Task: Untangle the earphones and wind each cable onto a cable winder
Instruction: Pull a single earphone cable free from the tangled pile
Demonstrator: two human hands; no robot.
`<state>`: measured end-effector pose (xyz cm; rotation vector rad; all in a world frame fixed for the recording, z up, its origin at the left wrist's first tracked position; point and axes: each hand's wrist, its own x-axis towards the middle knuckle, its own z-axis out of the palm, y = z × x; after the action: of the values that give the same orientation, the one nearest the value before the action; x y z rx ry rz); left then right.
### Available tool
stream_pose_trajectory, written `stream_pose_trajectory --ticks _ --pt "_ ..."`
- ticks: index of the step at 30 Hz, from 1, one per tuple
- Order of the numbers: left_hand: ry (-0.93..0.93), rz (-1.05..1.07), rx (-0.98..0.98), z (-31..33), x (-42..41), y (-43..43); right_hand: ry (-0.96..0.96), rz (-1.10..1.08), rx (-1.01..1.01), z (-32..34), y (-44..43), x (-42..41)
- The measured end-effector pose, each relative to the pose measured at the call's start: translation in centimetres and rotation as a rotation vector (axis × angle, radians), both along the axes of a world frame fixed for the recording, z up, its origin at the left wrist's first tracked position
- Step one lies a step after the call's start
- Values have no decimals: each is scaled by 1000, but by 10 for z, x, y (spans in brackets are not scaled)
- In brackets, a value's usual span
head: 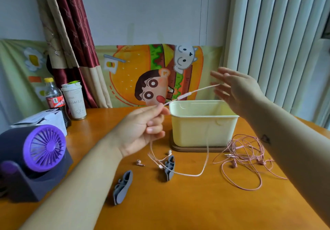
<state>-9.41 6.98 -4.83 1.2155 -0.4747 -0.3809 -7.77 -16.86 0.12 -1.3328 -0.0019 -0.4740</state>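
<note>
Nearest to me, below and left of my left hand [144, 124], a grey cable winder [123, 187] lies bare on the table [196, 208]. Just under that hand sits a second winder [169, 167], with the slack of the pink cable [207, 156] looping across it and two earbuds [140, 162] close by. My left hand is curled, thumb and forefinger pinching the cable where it rises from the table. Right of it, under my right forearm, the other earphones [246, 156] sit in a loose tangle. Behind the left hand stands a yellow box [201, 122]. Above the box the cable stretches, with its inline remote [184, 95], up to my right hand [237, 90], whose fingers are spread and nearly straight. Blur hides whether the cable hooks over one of them. I judge that I am drawing one earphone out free and straight. Next I need a firm hold on one end and a winder in hand to begin wrapping.
</note>
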Motion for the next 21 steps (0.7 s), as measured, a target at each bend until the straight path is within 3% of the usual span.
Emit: stream_pose_trajectory --ticks 6,11,19,21 --pt "-65 205 -160 1 17 35 198 -28 -26 -50 0 7" --pt "-152 403 -87 -10 21 33 271 112 20 -85 16 8" --pt "176 490 -307 0 39 24 318 507 -87 -121 36 11" --pt "212 492 -355 5 41 22 323 586 -239 -124 39 13"
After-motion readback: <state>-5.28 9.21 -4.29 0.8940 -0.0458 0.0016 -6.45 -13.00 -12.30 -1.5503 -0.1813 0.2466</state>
